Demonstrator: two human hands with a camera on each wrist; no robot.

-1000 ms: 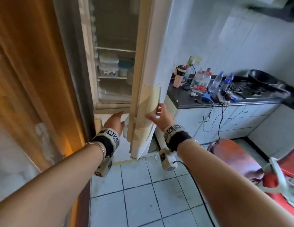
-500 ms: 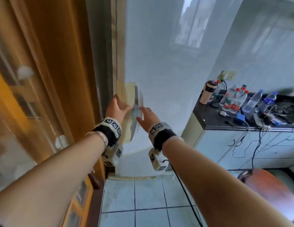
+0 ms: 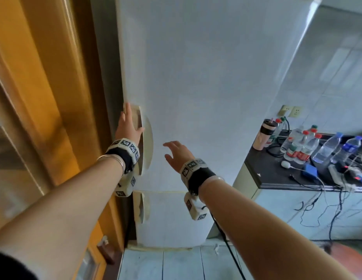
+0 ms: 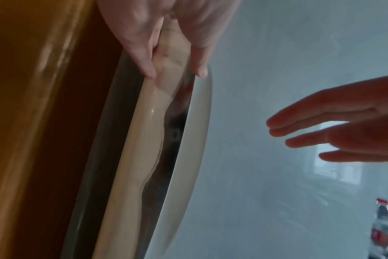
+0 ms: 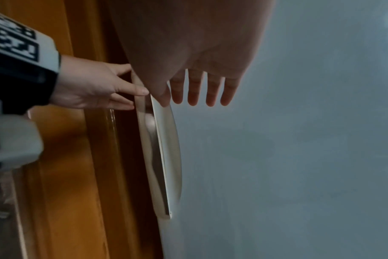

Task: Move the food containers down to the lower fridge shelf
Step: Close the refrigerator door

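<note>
The white fridge's upper door (image 3: 206, 87) is shut, so the food containers and shelves are hidden. My left hand (image 3: 127, 126) lies with straight fingers on the cream handle (image 3: 145, 142) at the door's left edge. In the left wrist view, that left hand (image 4: 157, 35) has fingers and thumb on either side of the handle's (image 4: 144, 140) rim. My right hand (image 3: 176, 154) hovers open just in front of the door, holding nothing. The right wrist view shows its spread fingers (image 5: 199, 91) beside the handle (image 5: 164, 149).
A lower fridge door (image 3: 172, 215) with its own handle (image 3: 140, 207) is shut below. An orange wooden door frame (image 3: 55, 98) stands close on the left. A dark counter (image 3: 277, 174) at the right carries water bottles (image 3: 309, 146), a tumbler (image 3: 264, 136) and cables.
The upper fridge door has swung from open to shut, hiding the containers. My left hand stays on the handle; my right hand has come off the door edge and hangs free.
</note>
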